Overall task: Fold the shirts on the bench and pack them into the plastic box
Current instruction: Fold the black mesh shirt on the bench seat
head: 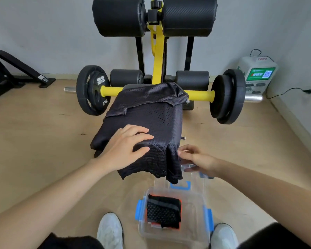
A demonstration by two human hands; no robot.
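A black mesh shirt (151, 115) lies spread over the bench, its near edge hanging off the front. My left hand (126, 146) rests flat on the shirt's near part with straight fingers. At the shirt's hanging right corner, my right hand (194, 157) pinches the fabric edge. Below, on the floor between my feet, stands the clear plastic box (196, 229) with blue latches. A folded black mesh shirt with orange trim (163, 212) lies inside it.
The box's clear lid (188, 182) stands behind the box. The bench belongs to a yellow and black weight machine (158, 65) with plates (91, 90) on both sides. A white device (257, 74) stands by the right wall. My white shoes (109, 230) flank the box.
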